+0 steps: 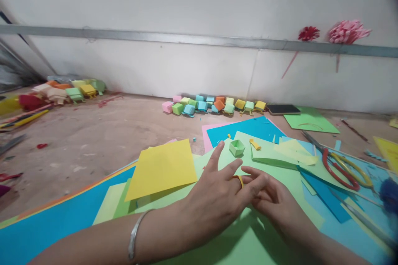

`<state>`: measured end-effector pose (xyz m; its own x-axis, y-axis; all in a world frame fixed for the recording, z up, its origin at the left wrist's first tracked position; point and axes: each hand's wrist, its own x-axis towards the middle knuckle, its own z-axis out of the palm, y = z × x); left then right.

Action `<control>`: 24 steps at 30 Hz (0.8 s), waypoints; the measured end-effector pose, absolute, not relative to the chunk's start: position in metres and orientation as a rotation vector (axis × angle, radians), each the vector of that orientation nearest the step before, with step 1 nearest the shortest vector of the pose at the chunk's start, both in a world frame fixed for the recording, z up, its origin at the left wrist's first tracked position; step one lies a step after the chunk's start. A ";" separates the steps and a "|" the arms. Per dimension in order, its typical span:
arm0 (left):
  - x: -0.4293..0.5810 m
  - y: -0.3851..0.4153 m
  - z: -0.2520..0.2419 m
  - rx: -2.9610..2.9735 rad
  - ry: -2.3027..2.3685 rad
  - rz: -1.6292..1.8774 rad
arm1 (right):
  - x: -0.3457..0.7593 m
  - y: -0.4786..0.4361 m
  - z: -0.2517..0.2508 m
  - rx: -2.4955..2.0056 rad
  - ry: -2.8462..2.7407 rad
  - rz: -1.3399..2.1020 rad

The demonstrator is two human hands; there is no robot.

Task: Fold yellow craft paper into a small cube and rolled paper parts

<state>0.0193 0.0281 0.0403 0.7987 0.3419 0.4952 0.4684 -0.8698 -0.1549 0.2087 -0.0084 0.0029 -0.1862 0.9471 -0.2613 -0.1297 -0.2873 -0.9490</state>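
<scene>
My left hand [214,192], with a silver bangle at the wrist, reaches in with its index and middle fingers stretched forward and apart. Its lower fingers meet the curled fingers of my right hand [273,198]. Between them a narrow orange-yellow paper strip [240,180] curves round a left finger; its ends and my left thumb are hidden. Just beyond the fingertips stands a small open light-green paper box [236,148]. A folded yellow paper piece [255,145] lies to the right of the box. Under both hands spreads light-green paper [236,244].
A yellow sheet [164,169] lies left of my hands. Red- and yellow-handled scissors [340,169] rest at the right. Small folded paper turtles [202,106] line the wall beside a phone [283,109]; another group [74,93] stands far left. Paper flowers [346,33] hang on the rail.
</scene>
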 end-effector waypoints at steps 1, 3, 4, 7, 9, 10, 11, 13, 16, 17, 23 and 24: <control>0.019 0.028 0.041 -2.744 -0.610 -0.621 | 0.210 -0.008 0.001 -1.198 -1.045 1.617; 0.018 0.027 0.044 -2.804 -0.572 -0.518 | 0.212 -0.007 -0.001 -1.180 -1.020 1.628; 0.017 0.027 0.046 -2.833 -0.554 -0.470 | 0.212 -0.007 -0.002 -1.166 -1.017 1.634; 0.017 0.024 0.053 -2.903 -0.528 -0.317 | 0.213 -0.005 -0.002 -1.124 -1.012 1.634; 0.018 0.021 0.054 -2.916 -0.529 -0.248 | 0.214 -0.005 -0.001 -1.102 -1.010 1.625; 0.019 0.020 0.053 -2.907 -0.527 -0.241 | 0.214 -0.005 0.000 -1.092 -1.011 1.618; 0.020 0.019 0.051 -2.880 -0.527 -0.263 | 0.214 -0.005 0.001 -1.081 -1.013 1.615; 0.022 0.019 0.045 -2.784 -0.532 -0.377 | 0.214 -0.006 0.002 -1.048 -1.014 1.629; 0.025 0.019 0.034 -2.622 -0.533 -0.608 | 0.216 -0.009 0.003 -1.010 -1.005 1.667; 0.026 0.019 0.032 -2.598 -0.528 -0.646 | 0.216 -0.009 0.003 -1.000 -0.994 1.676; 0.026 0.017 0.031 -2.589 -0.509 -0.700 | 0.217 -0.008 0.005 -0.898 -0.820 1.797; 0.026 0.018 0.033 -2.593 -0.508 -0.709 | 0.216 -0.007 0.006 -0.877 -0.793 1.805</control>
<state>0.0255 0.0175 0.0327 0.8048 0.2356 0.5448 0.4403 -0.8525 -0.2816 0.2164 -0.0072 0.0056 -0.2968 0.9288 -0.2219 -0.4649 -0.3436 -0.8160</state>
